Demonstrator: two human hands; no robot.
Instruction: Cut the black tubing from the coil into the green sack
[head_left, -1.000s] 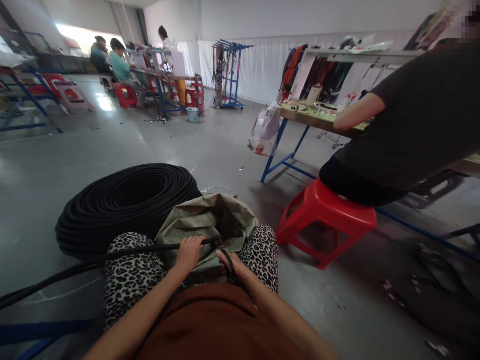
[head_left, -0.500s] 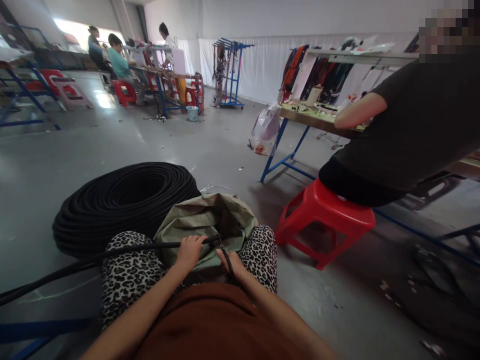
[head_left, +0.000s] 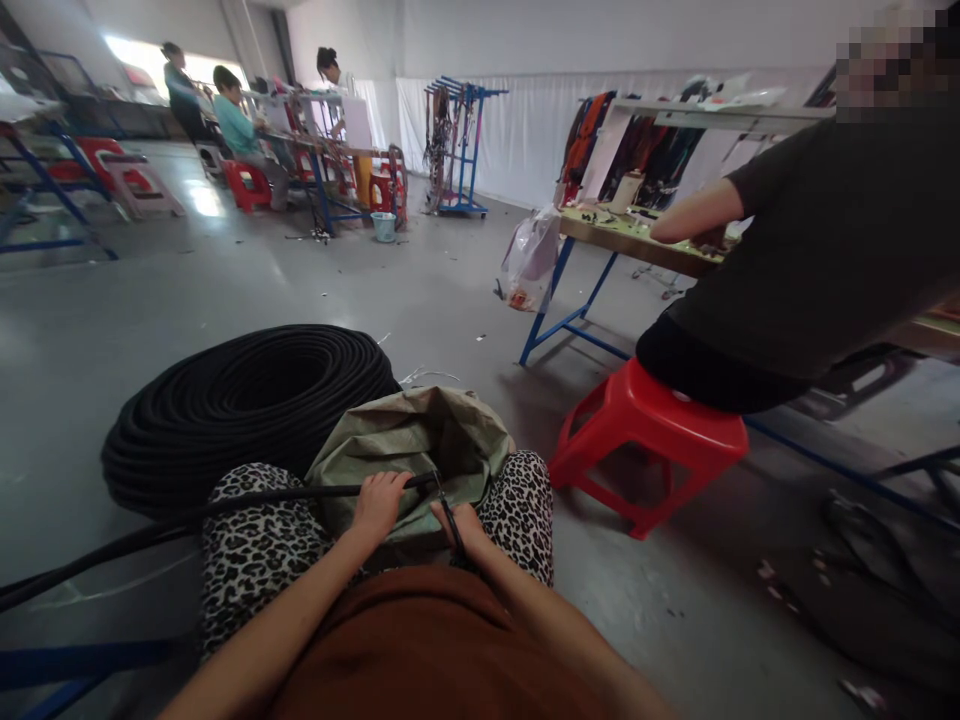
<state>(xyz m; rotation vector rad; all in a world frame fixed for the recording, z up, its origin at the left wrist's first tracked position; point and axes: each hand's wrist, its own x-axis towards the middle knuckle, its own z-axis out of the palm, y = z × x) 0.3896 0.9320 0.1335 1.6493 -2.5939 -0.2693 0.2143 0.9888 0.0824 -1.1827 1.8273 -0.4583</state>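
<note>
My left hand [head_left: 379, 503] is closed around a black cord [head_left: 289, 494], a little short of its end. The cord runs off to the left across my knee. In my right hand [head_left: 463, 527] is a pair of black-handled scissors [head_left: 448, 510], with the metal blades at the cord's end. Whether the blades are parted is too small to tell. Beneath both hands, between my knees, an olive-green woven sack [head_left: 405, 420] stands with its mouth open. Its inside is dark, and the contents are hidden.
A large coil of black cord [head_left: 187, 420] lies on the floor to the left. On the right a person [head_left: 817, 230] sits on a red stool [head_left: 675, 425] at a workbench [head_left: 637, 240]. A plastic bag [head_left: 529, 260] hangs from its corner. Other people work at a far table.
The scissors have turned slightly at the cord's end, their handles now closer together. My left hand has stayed in place. The seated person's arm at the bench has moved.
</note>
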